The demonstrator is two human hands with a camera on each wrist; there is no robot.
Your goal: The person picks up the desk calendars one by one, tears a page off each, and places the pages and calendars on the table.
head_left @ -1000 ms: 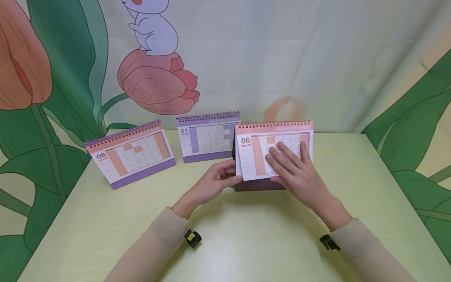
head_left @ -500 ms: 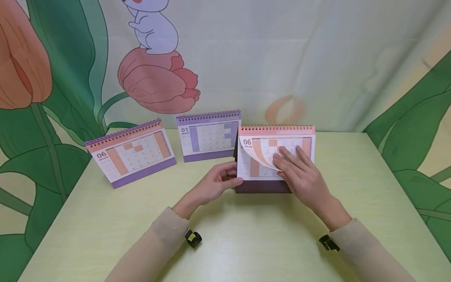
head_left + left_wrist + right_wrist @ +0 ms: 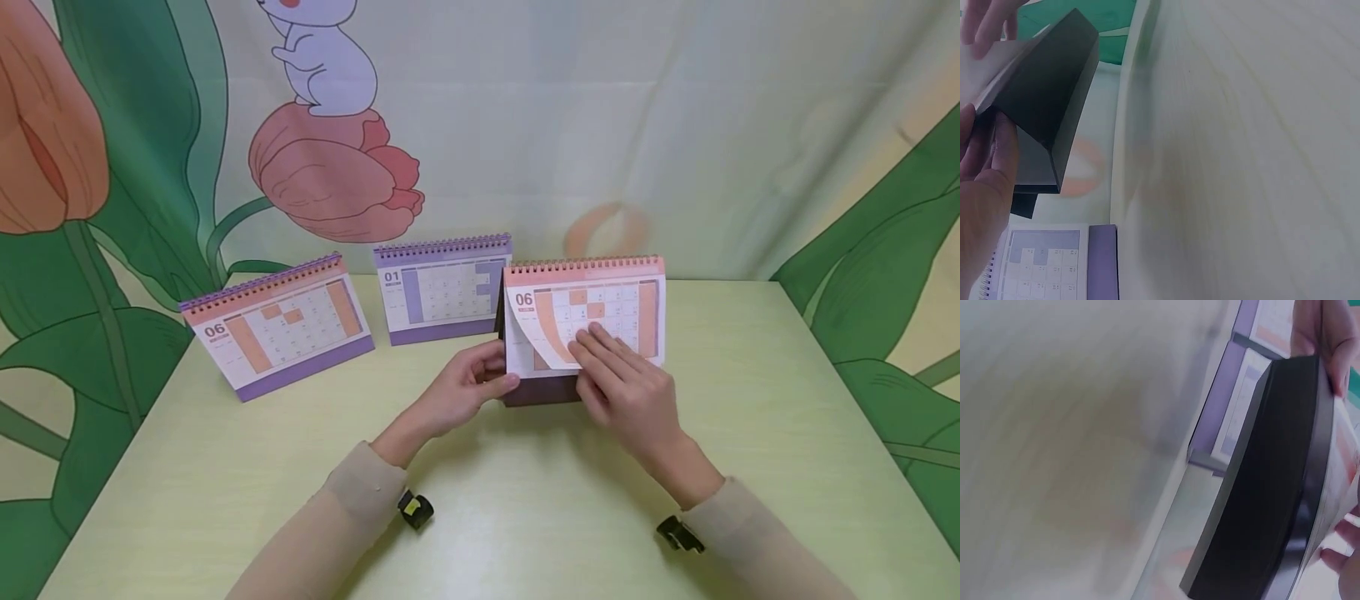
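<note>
A desk calendar (image 3: 622, 325) with a pink header and dark base is raised off the table, its front page showing 06. My left hand (image 3: 461, 383) grips its lower left side, thumb on the front and other fingers behind. The fairly straight fingers of my right hand (image 3: 633, 396) press on the front page, with the thumb lower, near the page's bottom edge. This page's left side bows up from the sheet beneath. In the right wrist view the calendar's dark underside (image 3: 1260, 487) shows; the right hand is partly cut off there.
On the pale table (image 3: 525, 517), a second calendar (image 3: 281, 325) showing 06 stands at the left. A third, purple calendar (image 3: 442, 287) showing 01 stands behind, its right edge overlapped by the held one. A printed curtain (image 3: 487, 125) hangs along the back.
The front page's lower left part has come away from the sheet beneath and curves up. My right hand has shifted down and slightly left across the page; the left hand keeps its hold.
</note>
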